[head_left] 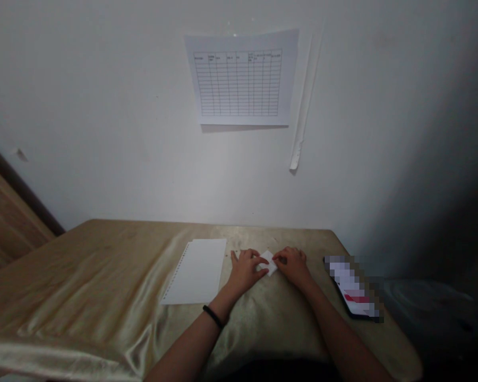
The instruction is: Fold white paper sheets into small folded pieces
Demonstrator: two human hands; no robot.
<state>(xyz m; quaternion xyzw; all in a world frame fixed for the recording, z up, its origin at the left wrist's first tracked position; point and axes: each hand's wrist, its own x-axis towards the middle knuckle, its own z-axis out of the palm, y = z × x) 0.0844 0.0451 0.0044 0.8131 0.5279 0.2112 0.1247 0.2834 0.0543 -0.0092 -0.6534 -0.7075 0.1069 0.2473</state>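
Note:
A small folded white paper [269,262] lies on the gold satin cloth [103,276] that covers the table. Both my hands rest on the cloth and pinch this paper from either side. My left hand [246,269], with a black band on its wrist, has its fingers curled onto the paper's left edge. My right hand [293,264] is closed on the paper's right edge. The paper's underside is hidden.
A stack of white punched sheets [195,271] lies just left of my left hand. A phone [353,289] with a lit screen lies at the table's right edge. A printed table sheet [241,79] hangs on the wall behind. Wooden furniture [8,223] stands at left.

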